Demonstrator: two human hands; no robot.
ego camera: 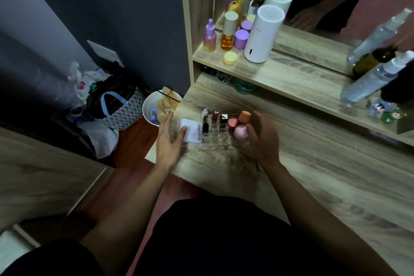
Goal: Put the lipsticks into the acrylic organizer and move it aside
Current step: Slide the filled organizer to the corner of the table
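A clear acrylic organizer [216, 144] sits near the left end of the wooden table [313, 175]. Three lipsticks stand upright in its slots: a black one with a silver cap [205, 122], a dark red one [215, 116] and a black one with a square cap [223, 120]. A white packet [190, 133] lies in its left section; pink and orange sponges [239, 131] fill the right section. My left hand [169, 139] is at the organizer's left end, thumb on the white packet. At the right end, my right hand [262, 136] curls beside the sponges. Whether either hand grips the organizer is unclear.
A raised shelf [291, 78] behind carries coloured bottles, a yellow jar, a white cylinder [261, 33] and spray bottles [376, 74], backed by a mirror. Left of the table, a white bin [154, 105] and a patterned bag [121, 107] stand on the floor.
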